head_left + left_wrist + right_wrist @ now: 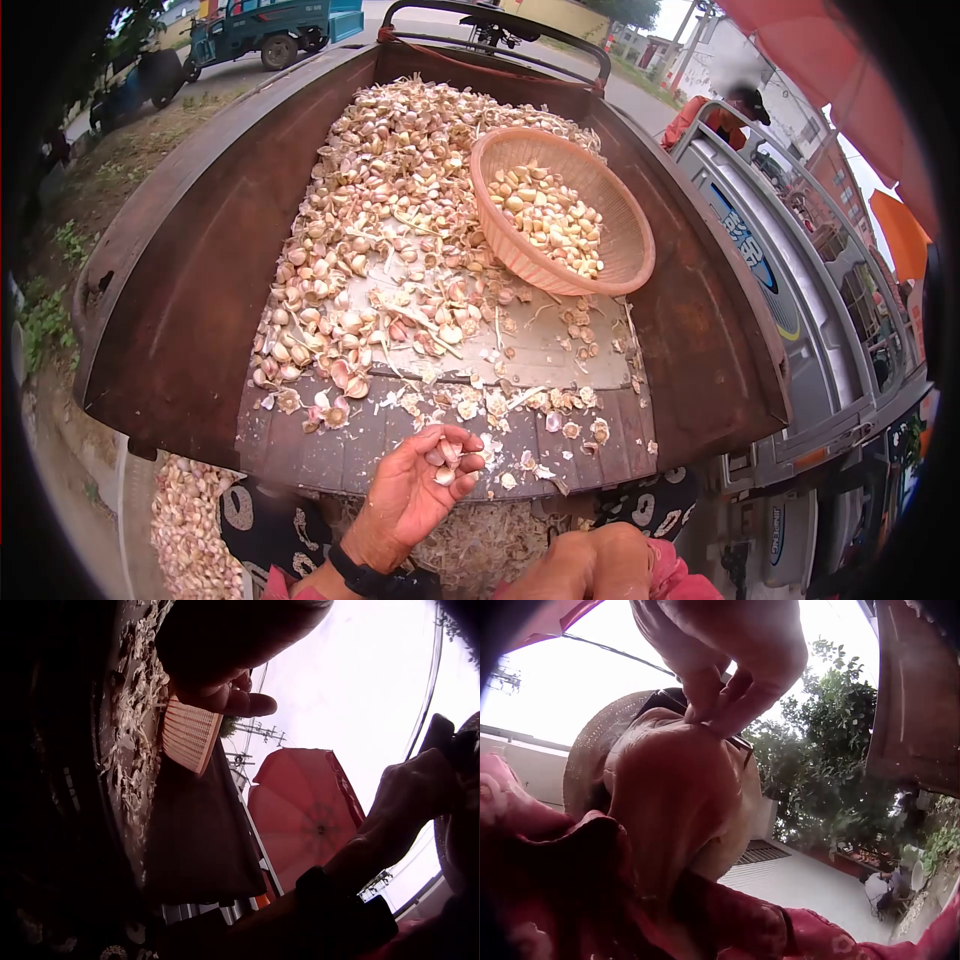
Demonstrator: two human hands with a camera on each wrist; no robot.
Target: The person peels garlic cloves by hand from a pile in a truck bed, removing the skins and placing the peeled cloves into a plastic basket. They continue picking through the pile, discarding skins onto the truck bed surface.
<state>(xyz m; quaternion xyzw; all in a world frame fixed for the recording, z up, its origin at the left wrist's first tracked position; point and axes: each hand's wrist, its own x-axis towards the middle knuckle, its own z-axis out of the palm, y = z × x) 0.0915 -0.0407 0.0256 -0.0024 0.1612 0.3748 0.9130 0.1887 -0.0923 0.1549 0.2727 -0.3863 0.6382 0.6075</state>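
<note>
In the head view my left hand (415, 490) is palm up over the near edge of the cart bed, its curled fingers and thumb holding a few garlic cloves (447, 462). Its wrist wears a black band. My right hand (600, 565) is raised close beneath the head camera. Seen from the right wrist, that right hand (727, 660) has curled fingers with the tips drawn together in front of the face, and nothing shows between them. Loose garlic (360, 190) covers much of the bed, and a pink plastic basket (630, 250) of peeled cloves leans on the pile.
Rusty side walls (170, 330) enclose the bed. Garlic skins and stem ends (500, 405) litter its near boards. More garlic (195, 520) lies in a heap at lower left. A silver vehicle (800, 300) stands along the right side, and a blue cargo tricycle (270, 30) is farther back.
</note>
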